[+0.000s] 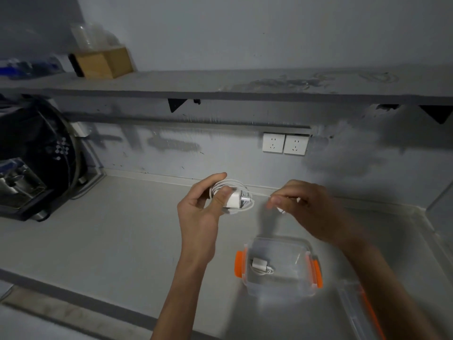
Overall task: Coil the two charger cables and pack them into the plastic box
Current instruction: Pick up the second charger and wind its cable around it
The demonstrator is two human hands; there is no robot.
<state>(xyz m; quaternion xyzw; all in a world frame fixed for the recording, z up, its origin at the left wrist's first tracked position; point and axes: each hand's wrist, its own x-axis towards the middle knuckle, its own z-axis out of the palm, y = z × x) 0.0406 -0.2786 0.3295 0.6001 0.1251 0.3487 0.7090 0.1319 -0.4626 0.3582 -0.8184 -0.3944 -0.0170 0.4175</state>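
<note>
So, only the head view here. The left hand is wrapped around the second charger, loops of its white cable bunched under the fingers, prongs pointing right. The right hand pinches the cable's loose tail just beside it; it's blurry, so the exact grip is hard to call. The free end runs sideways between the hands. The plastic box sits below, nearer the right hand, with the first charger already inside. Lid is off to the right.
</note>
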